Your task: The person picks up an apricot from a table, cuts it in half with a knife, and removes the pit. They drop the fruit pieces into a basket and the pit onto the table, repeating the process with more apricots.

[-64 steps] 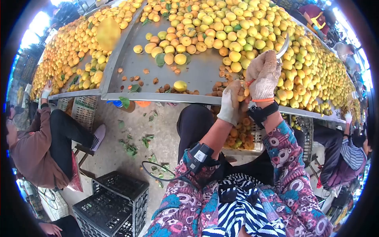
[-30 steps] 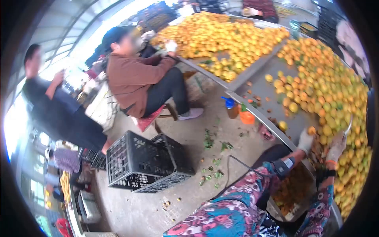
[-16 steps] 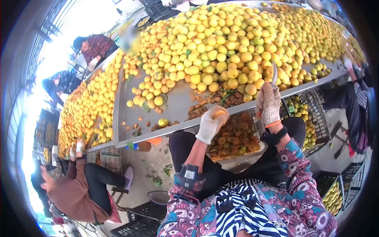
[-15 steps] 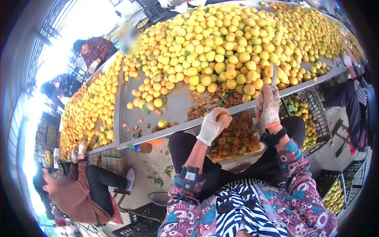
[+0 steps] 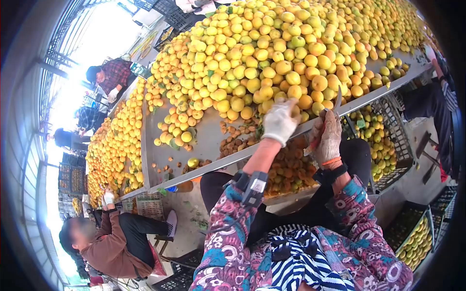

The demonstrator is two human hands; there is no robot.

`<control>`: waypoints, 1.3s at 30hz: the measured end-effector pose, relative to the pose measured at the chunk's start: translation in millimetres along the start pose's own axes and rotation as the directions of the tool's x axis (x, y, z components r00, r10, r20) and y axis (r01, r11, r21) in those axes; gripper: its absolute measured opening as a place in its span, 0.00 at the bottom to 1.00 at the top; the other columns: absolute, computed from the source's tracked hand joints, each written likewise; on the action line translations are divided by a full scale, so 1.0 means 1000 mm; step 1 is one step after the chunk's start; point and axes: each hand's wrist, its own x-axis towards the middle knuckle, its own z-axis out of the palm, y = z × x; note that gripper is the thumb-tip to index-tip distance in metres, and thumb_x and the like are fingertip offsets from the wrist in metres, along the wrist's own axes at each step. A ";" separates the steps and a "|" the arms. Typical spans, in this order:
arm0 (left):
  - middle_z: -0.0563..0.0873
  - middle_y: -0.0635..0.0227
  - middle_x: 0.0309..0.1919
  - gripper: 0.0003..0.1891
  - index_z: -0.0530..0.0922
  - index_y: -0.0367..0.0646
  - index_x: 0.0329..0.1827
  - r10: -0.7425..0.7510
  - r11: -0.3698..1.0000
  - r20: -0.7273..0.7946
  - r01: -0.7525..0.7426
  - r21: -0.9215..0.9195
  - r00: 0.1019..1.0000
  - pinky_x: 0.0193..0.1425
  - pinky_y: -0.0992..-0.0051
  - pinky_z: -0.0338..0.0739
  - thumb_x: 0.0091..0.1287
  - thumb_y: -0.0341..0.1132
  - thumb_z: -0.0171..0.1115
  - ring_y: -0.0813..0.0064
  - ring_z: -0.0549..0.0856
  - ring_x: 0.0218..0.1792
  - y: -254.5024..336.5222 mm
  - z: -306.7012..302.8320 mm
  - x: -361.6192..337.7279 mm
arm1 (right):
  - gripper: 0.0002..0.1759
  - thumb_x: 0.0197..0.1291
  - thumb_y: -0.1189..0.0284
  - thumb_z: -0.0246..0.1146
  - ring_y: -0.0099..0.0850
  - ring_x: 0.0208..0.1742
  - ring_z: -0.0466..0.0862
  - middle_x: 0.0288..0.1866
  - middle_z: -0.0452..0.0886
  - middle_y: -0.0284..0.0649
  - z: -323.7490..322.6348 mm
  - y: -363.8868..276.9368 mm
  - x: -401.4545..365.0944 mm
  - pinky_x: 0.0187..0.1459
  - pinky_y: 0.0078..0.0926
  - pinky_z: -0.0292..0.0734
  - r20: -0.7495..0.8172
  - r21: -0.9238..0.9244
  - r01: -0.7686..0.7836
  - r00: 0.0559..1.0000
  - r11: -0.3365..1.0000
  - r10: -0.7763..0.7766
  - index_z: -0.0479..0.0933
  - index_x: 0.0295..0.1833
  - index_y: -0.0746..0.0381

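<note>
My left hand [image 5: 280, 122], in a white glove, reaches over the table edge to the near side of a heap of yellow apricots [image 5: 252, 63]. Its fingers are stretched out and a little blurred, with no fruit visible in them. My right hand [image 5: 328, 136], in a stained glove, is closed around a knife [image 5: 339, 98] at the table's edge, the blade pointing up. Brown apricot pits [image 5: 234, 144] lie on the metal table [image 5: 162, 140] left of my left hand. Beneath my hands, between my knees, are split orange apricots [image 5: 290, 172].
A crate of yellow-green fruit [image 5: 381, 145] stands below the table at right, with another filled crate [image 5: 416, 237] farther back. At left a person in a brown top [image 5: 114, 247] sits at the table. Another person in a plaid shirt [image 5: 115, 75] works across from them.
My left hand has moved forward and right, from above the split apricots to the heap; the orange piece it held no longer shows. My right hand lowered slightly, still with the knife.
</note>
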 end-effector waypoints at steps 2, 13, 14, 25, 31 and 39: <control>0.82 0.56 0.46 0.22 0.75 0.49 0.50 -0.075 0.992 0.147 0.060 0.107 0.986 0.52 0.62 0.76 0.52 0.34 0.70 0.55 0.80 0.51 0.007 0.008 0.005 | 0.11 0.69 0.60 0.55 0.23 0.13 0.66 0.19 0.67 0.30 -0.002 0.000 0.000 0.13 0.22 0.63 0.024 -0.022 -0.009 1.000 1.000 0.009 0.70 0.42 0.56; 0.77 0.70 0.50 0.27 0.74 0.43 0.56 -0.343 0.465 -0.085 0.090 -0.881 0.936 0.54 0.76 0.74 0.51 0.26 0.71 0.75 0.77 0.52 -0.046 -0.020 -0.051 | 0.16 0.70 0.56 0.53 0.21 0.12 0.66 0.18 0.67 0.30 -0.006 0.010 -0.010 0.11 0.19 0.63 0.234 -0.315 -0.038 0.965 0.948 0.116 0.68 0.45 0.59; 0.77 0.70 0.51 0.29 0.72 0.43 0.60 -0.397 0.391 -0.047 0.122 -0.912 0.917 0.54 0.78 0.74 0.53 0.25 0.70 0.75 0.78 0.51 -0.050 -0.030 -0.060 | 0.16 0.70 0.56 0.52 0.21 0.11 0.66 0.18 0.67 0.30 -0.003 0.011 -0.017 0.11 0.18 0.62 0.290 -0.368 -0.023 0.947 0.930 0.138 0.68 0.46 0.59; 0.79 0.63 0.50 0.25 0.70 0.45 0.58 -0.381 -0.122 0.036 -0.012 -0.992 0.924 0.58 0.66 0.78 0.55 0.24 0.64 0.65 0.80 0.54 -0.024 -0.113 -0.135 | 0.05 0.69 0.71 0.55 0.13 0.24 0.68 0.26 0.71 0.27 0.050 0.018 -0.117 0.24 0.15 0.63 0.591 -0.556 0.261 0.792 0.789 0.155 0.72 0.46 0.60; 0.78 0.67 0.43 0.28 0.70 0.46 0.56 -0.648 -0.108 -0.075 -0.189 -0.976 0.758 0.44 0.74 0.78 0.49 0.25 0.68 0.73 0.79 0.42 -0.051 -0.078 -0.105 | 0.17 0.67 0.64 0.59 0.16 0.31 0.75 0.33 0.77 0.29 0.082 0.085 -0.067 0.30 0.16 0.70 0.523 -0.526 0.227 0.847 0.819 0.101 0.74 0.56 0.63; 0.79 0.66 0.43 0.31 0.72 0.43 0.53 -0.750 0.630 -0.534 0.178 -0.756 0.390 0.48 0.73 0.77 0.47 0.36 0.79 0.73 0.78 0.44 -0.131 -0.074 -0.092 | 0.12 0.69 0.58 0.54 0.23 0.14 0.72 0.26 0.77 0.33 0.098 0.073 -0.077 0.10 0.19 0.63 0.425 -0.542 0.173 0.901 0.822 0.091 0.69 0.45 0.55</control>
